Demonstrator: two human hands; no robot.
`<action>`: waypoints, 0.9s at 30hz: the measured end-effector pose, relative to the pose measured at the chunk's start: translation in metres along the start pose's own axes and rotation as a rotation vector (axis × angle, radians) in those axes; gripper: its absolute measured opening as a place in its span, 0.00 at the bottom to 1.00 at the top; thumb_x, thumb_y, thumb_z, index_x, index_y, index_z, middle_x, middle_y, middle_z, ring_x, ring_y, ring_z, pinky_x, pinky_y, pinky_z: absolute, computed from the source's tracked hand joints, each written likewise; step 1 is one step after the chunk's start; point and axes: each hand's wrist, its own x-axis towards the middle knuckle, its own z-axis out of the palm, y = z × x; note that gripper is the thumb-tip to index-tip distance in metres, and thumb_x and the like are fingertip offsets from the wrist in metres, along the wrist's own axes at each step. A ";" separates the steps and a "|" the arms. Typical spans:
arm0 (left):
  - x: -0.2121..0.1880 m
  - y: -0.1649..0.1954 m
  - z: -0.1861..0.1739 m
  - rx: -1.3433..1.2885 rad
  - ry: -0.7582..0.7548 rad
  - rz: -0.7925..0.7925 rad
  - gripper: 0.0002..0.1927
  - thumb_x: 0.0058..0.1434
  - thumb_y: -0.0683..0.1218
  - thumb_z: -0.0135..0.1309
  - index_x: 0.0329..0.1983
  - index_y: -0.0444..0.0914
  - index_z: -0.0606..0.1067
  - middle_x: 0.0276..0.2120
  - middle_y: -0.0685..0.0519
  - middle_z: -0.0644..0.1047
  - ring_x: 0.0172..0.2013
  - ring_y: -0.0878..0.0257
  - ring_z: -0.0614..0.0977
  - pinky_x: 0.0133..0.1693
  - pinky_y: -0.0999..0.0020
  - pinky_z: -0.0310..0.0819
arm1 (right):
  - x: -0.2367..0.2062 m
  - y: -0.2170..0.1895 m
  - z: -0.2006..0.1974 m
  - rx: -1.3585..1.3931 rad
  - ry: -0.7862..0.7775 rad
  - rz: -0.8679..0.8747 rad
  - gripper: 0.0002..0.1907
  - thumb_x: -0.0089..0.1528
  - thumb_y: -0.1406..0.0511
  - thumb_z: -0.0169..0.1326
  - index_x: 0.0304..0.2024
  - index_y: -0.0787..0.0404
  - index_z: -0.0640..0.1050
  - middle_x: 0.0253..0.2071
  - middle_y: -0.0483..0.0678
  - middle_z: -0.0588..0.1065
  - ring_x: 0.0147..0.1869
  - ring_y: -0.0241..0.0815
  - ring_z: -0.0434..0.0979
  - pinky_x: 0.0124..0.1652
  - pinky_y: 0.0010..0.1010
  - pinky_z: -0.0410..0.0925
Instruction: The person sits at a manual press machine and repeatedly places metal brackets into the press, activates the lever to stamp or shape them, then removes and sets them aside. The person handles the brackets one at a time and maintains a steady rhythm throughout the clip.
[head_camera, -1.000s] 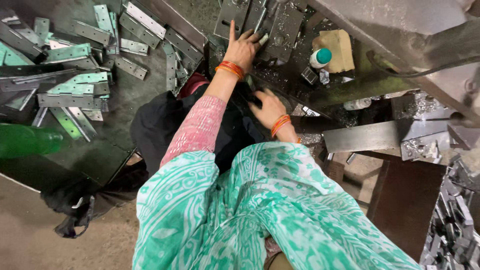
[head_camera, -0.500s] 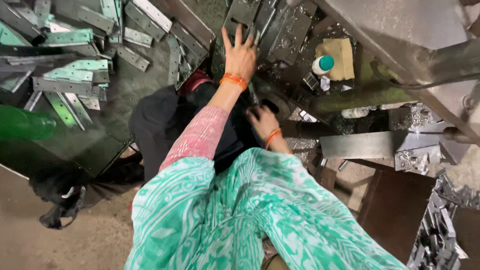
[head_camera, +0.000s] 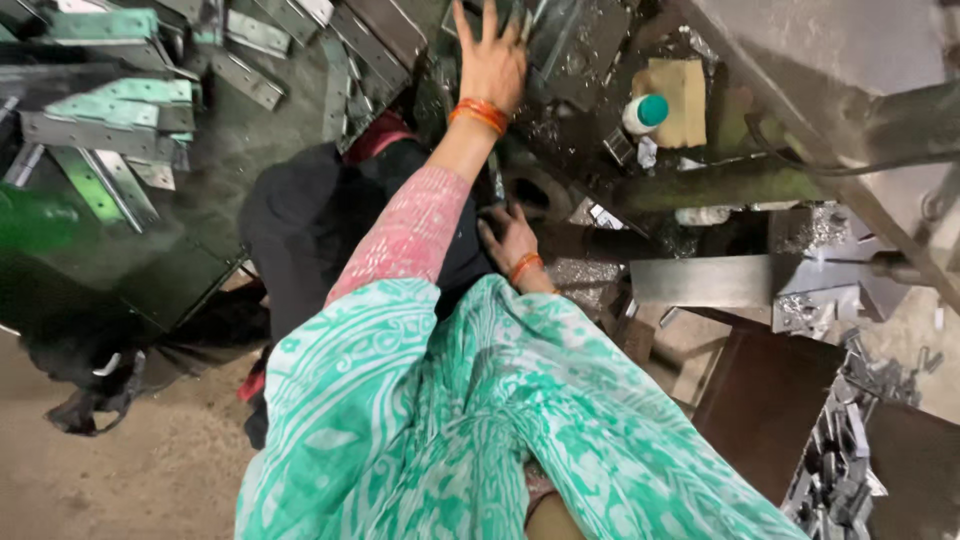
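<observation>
My left hand (head_camera: 492, 62) just stretched further to 12 o'clock, fingers spread flat on dull grey metal plates (head_camera: 570, 45), gripping nothing; right hand (head_camera: 512, 240) looks loosely open, probably empty.

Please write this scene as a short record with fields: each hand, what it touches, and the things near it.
Left hand: stretched forward, fingers spread, flat on a pile of grey metal plates.
Right hand: lower, resting near a dark round opening; grip unclear.
Wrists: orange bangles on both.
Nearby: white bottle with green cap, on a cardboard piece.
Left side: hinge plates, some with green film.
</observation>
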 end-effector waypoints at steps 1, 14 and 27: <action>0.000 0.000 -0.002 -0.002 -0.015 0.000 0.24 0.67 0.47 0.46 0.66 0.40 0.75 0.68 0.51 0.69 0.72 0.40 0.55 0.64 0.17 0.32 | 0.004 0.004 -0.005 -0.009 -0.008 0.027 0.14 0.65 0.55 0.56 0.50 0.51 0.82 0.52 0.61 0.73 0.53 0.65 0.77 0.52 0.48 0.71; 0.041 0.009 -0.004 -0.052 -0.032 0.025 0.19 0.67 0.47 0.46 0.55 0.39 0.81 0.61 0.50 0.74 0.70 0.42 0.58 0.65 0.20 0.36 | 0.011 -0.003 0.004 -0.059 0.089 0.117 0.17 0.62 0.52 0.58 0.49 0.49 0.83 0.59 0.63 0.72 0.56 0.65 0.77 0.53 0.47 0.71; 0.039 0.012 -0.025 0.067 -0.130 -0.010 0.19 0.66 0.48 0.47 0.57 0.44 0.80 0.67 0.53 0.70 0.71 0.44 0.53 0.62 0.17 0.37 | 0.048 0.006 -0.051 -0.113 -0.082 0.144 0.26 0.66 0.51 0.57 0.55 0.66 0.78 0.53 0.64 0.77 0.59 0.63 0.77 0.58 0.46 0.70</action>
